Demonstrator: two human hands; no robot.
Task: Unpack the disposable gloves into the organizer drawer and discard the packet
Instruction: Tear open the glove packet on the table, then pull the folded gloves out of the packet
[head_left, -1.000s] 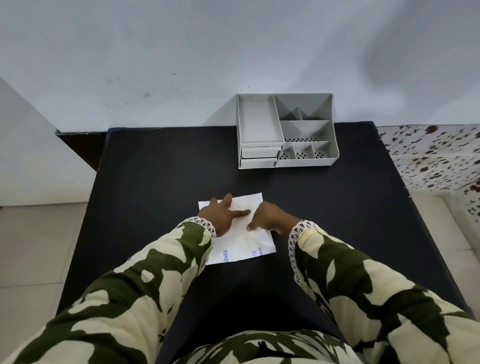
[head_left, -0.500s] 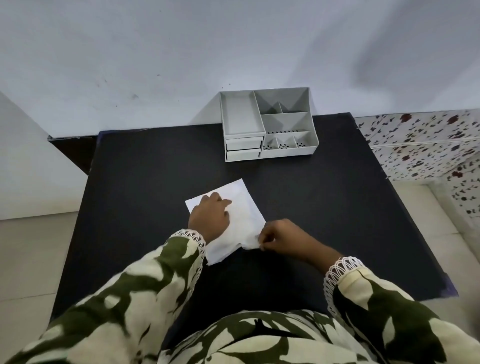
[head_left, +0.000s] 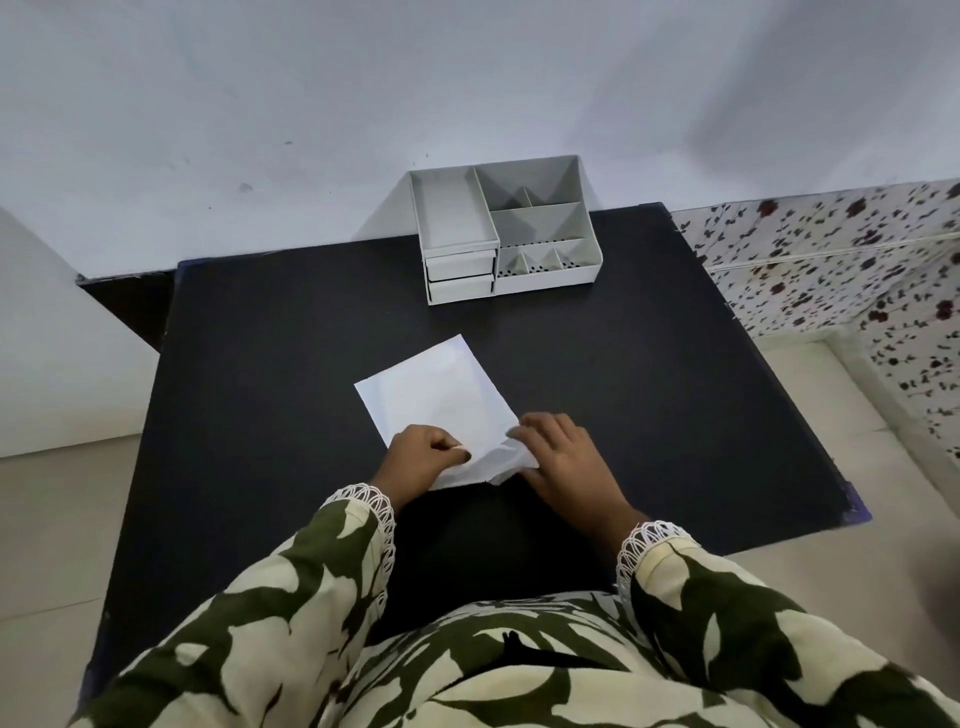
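Observation:
A flat white glove packet (head_left: 439, 397) lies tilted on the black table (head_left: 649, 389). My left hand (head_left: 423, 454) pinches the packet's near edge with closed fingers. My right hand (head_left: 566, 454) grips the near right corner, where the paper is crumpled and lifted. No gloves are visible outside the packet. A grey desk organizer (head_left: 506, 234) stands at the table's far edge against the wall. Its two small drawers (head_left: 460, 275) at the front left are shut.
The white wall (head_left: 467, 93) rises right behind the organizer. A surface with a floral pattern (head_left: 841, 260) adjoins the table on the right. Pale floor tiles (head_left: 52, 509) lie on the left. My patterned sleeves fill the foreground.
My left hand slid from the top of the packet to its near edge and pinched it. My right hand keeps the near corner, now crumpled. The camera tilted, so the table appears lower.

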